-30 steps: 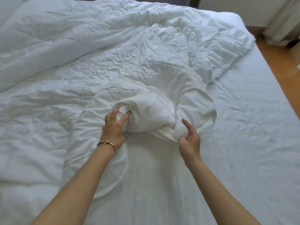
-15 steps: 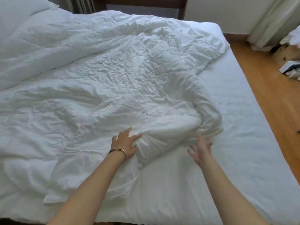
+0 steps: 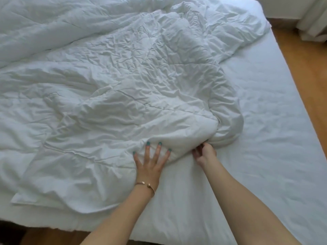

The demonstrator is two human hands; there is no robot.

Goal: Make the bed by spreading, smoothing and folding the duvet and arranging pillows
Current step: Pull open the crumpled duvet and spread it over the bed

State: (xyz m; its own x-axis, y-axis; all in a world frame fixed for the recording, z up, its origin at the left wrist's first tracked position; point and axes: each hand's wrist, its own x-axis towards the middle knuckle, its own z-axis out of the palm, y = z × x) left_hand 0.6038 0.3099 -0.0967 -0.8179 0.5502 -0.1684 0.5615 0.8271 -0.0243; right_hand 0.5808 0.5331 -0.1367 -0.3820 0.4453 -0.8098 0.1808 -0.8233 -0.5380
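Duvet [image 3: 115, 89], white & badly creased, lay bunched over the left and middle of the bed, its near edge rolled under just ahead of both hands. Left hand [image 3: 150, 163] lay flat w/ fingers spread straight, pressing on that rolled edge; a gold bracelet [image 3: 146, 185] sat on its wrist. Right hand [image 3: 205, 153] had fingers curled into the fold beside it, gripping the fabric. White fitted sheet [image 3: 265, 129] lay bare on the right, wood floor [image 3: 300, 59] past it.
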